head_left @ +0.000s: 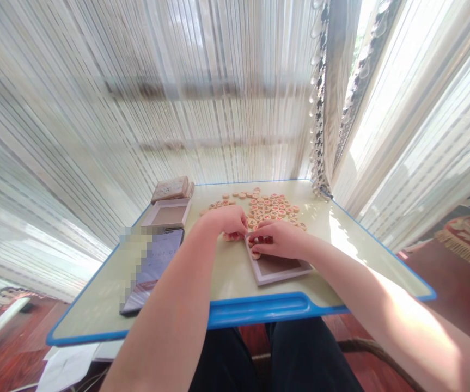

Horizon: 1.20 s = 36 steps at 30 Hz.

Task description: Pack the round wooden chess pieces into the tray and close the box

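Many round wooden xiangqi pieces (274, 211) with red or dark characters lie loose beyond my hands. A shallow light-coloured box (279, 277) sits tilted on the table in front of me, with a few pieces in its far left corner. My right hand (279, 237) reaches over the box, its thumb and fingers curled around pieces in that corner. At the box's left edge, my left hand (233, 220) has its fingers drawn together, pointing down; what they hold is hidden. Several pieces (230, 237) lie just under the left hand.
A second shallow tray (167, 212) stands at the back left beside a stacked pair of patterned packs (171, 188). A phone (155, 272) lies on the left of the blue-edged table (96, 310). String curtains (218, 120) hang behind the table.
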### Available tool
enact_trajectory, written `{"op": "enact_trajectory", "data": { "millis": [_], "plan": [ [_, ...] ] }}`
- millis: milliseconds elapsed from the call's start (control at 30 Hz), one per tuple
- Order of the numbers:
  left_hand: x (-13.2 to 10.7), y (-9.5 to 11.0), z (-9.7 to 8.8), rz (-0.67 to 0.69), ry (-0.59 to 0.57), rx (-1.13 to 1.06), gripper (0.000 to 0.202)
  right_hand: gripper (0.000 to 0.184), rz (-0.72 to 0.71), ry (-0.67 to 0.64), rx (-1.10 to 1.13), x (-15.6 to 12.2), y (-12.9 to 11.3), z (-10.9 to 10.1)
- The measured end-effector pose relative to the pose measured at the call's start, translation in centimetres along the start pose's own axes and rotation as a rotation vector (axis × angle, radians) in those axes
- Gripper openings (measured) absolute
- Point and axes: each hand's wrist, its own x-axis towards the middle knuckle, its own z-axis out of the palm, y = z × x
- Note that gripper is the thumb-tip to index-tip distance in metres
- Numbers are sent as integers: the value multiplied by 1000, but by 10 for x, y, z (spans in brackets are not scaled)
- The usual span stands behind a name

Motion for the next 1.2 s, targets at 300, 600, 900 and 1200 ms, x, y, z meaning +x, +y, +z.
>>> {"op": "enact_trajectory", "data": {
  "millis": [300, 600, 900, 1200],
  "plan": [
    [7, -5, 2, 17, -3, -2, 18, 20, 16, 45, 9, 6, 5, 5],
    [6, -5, 3, 8, -3, -27, 19, 17, -11, 71, 30, 6, 7, 5],
    [0, 0, 0, 3, -6, 0, 18, 16, -13, 110, -8, 5, 8, 7],
    [0, 0, 1, -7, -2, -14, 15, 14, -14, 108, -1, 7, 13, 11]
  ]
}}
